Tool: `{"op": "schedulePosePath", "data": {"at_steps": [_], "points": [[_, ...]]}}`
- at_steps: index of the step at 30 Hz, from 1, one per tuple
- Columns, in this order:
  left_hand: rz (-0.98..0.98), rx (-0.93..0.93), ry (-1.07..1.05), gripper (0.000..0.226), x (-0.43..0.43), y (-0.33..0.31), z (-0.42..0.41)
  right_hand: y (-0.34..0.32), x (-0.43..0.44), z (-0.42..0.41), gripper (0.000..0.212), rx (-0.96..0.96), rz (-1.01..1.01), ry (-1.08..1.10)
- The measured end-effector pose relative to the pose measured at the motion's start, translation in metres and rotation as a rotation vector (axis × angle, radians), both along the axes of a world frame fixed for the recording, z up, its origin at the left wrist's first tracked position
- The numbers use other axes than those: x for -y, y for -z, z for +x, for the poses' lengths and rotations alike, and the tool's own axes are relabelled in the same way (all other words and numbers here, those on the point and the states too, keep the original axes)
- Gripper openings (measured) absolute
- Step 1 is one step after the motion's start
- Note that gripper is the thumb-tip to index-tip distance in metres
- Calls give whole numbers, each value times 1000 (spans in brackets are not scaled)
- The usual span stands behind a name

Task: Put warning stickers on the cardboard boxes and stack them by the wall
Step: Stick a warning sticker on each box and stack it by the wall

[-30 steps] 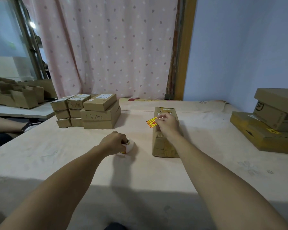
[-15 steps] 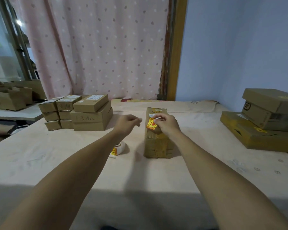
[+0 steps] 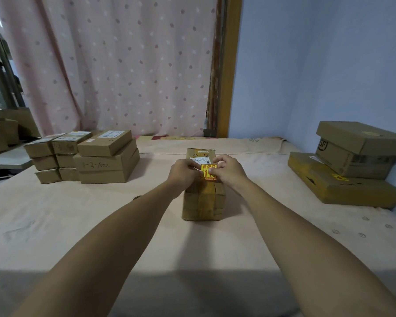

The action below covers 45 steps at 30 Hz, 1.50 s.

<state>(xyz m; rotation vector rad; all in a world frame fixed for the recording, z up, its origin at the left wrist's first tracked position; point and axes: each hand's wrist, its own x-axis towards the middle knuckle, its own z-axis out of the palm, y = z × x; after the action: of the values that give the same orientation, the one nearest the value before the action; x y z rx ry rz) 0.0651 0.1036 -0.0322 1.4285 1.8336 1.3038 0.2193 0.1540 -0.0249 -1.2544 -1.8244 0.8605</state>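
A long taped cardboard box (image 3: 202, 202) lies lengthwise in the middle of the cloth-covered table (image 3: 55, 213). Above its top, both hands hold a yellow and red warning sticker (image 3: 208, 172). My left hand (image 3: 185, 172) pinches the sticker's left edge. My right hand (image 3: 228, 171) pinches its right edge. The sticker faces up, flat over the box's far half, near a white label. The sticker roll is hidden behind my left forearm.
A stack of several small cardboard boxes (image 3: 85, 156) stands at the back left. By the blue wall on the right sits a stack of boxes (image 3: 352, 163), a flat one under two others. More boxes (image 3: 2, 131) rest on a side table at far left.
My left hand left the sticker roll, rose and came across to the box, and now pinches the sticker's left edge. The sticker turned from tilted to flat over the box top.
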Motion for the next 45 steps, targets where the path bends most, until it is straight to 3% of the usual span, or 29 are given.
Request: {"op": "schedulePosePath", "data": {"at_steps": [9,13,19,24,32,41,45], "points": [[-10,-107,-64,32,-19,1,7,7,-20,-7,35,-31,60,107],[6,-178,-69,39,-23,5,11,12,-27,-9,36,55,88,103],[45,-315,-64,32,-23,8,9,19,-31,-11,34,97,121,104],[43,-422,-50,44,-25,13,9,21,-33,-11,32,171,169,108],[-59,-746,-40,33,-22,15,3,30,-34,-8,24,305,208,118],[-113,-737,-20,36,-18,19,-1,39,-23,-10,25,261,180,139],[-87,-558,-17,31,-19,20,2,37,-22,-8,27,172,126,158]]}}
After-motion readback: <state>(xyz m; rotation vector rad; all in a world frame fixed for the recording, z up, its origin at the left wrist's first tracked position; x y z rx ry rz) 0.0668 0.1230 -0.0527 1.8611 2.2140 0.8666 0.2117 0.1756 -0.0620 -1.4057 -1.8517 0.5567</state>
